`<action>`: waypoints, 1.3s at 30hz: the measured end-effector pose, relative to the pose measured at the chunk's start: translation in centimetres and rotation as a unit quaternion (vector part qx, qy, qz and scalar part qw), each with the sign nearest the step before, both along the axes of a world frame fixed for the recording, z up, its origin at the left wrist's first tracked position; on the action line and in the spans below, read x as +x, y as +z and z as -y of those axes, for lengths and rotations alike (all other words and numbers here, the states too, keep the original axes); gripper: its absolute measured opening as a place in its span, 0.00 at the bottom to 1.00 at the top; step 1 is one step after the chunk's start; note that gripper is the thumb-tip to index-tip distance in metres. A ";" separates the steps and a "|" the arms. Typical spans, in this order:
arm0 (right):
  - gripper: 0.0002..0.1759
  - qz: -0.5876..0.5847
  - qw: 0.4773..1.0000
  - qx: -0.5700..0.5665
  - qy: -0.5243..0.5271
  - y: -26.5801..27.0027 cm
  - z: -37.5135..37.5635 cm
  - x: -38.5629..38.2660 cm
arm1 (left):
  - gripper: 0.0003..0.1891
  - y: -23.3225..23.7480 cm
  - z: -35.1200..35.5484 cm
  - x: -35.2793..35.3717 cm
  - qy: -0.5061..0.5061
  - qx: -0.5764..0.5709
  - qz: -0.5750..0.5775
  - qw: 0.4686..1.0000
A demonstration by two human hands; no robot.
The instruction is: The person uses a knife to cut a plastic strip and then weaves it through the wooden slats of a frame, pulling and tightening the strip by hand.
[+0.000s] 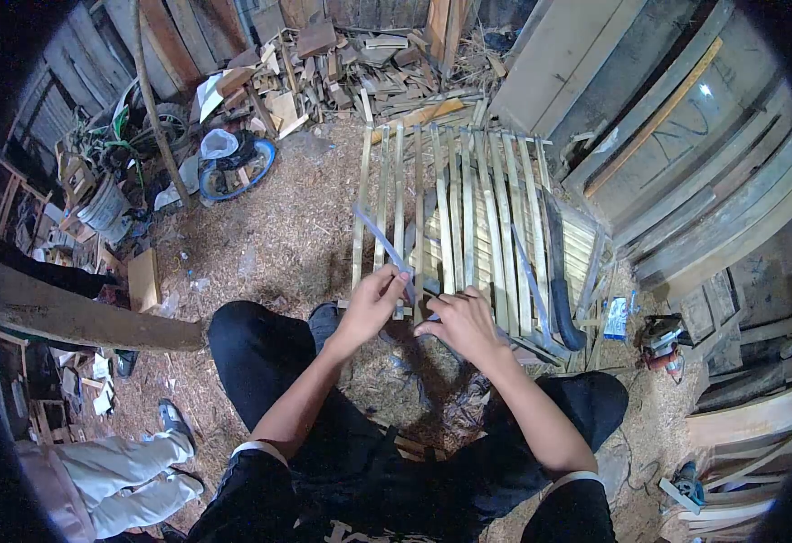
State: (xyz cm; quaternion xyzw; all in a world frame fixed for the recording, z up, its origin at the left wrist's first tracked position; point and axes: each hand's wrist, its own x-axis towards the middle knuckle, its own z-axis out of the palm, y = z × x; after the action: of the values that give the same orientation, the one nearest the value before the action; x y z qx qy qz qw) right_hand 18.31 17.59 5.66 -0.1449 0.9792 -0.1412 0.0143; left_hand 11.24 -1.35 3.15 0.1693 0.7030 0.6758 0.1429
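The long, narrow, pale wooden slats (444, 208) look matt, with a plain, unpainted surface. The thin, bluish-white strip (380, 237) appears to be smooth plastic with a slight sheen. Rough, matt wood shavings cover the brown ground (310, 213), and the far heap of brown and tan offcuts (324, 77) is dry, rough wood. At the far left, the round basin with a blue rim (271, 163) looks like smooth, glossy plastic. The thick brown beam (88, 317) at left is dull wood. The black trousers (253, 348) are matt cloth.
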 end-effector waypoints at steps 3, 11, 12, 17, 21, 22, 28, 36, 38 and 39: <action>0.28 -0.031 0.998 -0.057 -0.001 -0.2 -0.4 -0.2 | 0.13 -0.1 0.2 0.1 -0.030 -0.038 0.003 0.999; 0.26 -0.042 0.998 -0.044 -0.003 0.7 -0.4 -0.3 | 0.13 1.5 0.1 0.8 -0.065 -0.117 -0.024 0.991; 0.26 -0.041 0.998 -0.044 -0.003 1.0 -0.4 -0.3 | 0.13 1.7 0.0 0.9 -0.065 -0.117 -0.024 0.991; 0.23 0.100 0.982 -0.133 -0.089 4.0 -0.5 -0.3 | 0.15 2.5 -0.7 1.2 -0.039 -0.119 -0.031 0.992; 0.19 0.167 0.928 -0.306 -0.130 5.4 -2.3 -0.1 | 0.15 3.2 -0.9 1.2 -0.029 -0.087 -0.023 0.996; 0.19 0.167 0.928 -0.306 -0.133 5.9 -3.0 0.1 | 0.15 3.4 -0.9 1.2 -0.022 -0.089 -0.029 0.995; 0.14 0.160 0.943 -0.277 -0.086 9.0 -5.9 0.9 | 0.14 2.5 -1.4 0.7 0.010 -0.068 -0.039 0.997; 0.15 0.167 0.939 -0.263 -0.147 12.5 -8.7 2.0 | 0.12 3.8 -2.2 1.1 0.040 -0.038 -0.065 0.996; 0.12 0.158 0.930 -0.302 -0.137 12.2 -9.3 2.0 | 0.10 3.6 -2.2 0.9 0.047 -0.062 -0.085 0.993; 0.12 0.131 0.906 -0.381 -0.128 12.2 -9.3 1.9 | 0.10 3.9 -2.3 0.9 0.046 -0.060 -0.087 0.993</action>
State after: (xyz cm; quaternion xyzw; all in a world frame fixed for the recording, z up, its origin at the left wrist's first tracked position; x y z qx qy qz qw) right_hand 20.18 26.85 17.82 0.0076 0.8501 -0.5223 0.0676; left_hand 12.13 0.94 7.06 0.1864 0.7589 0.6211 0.0596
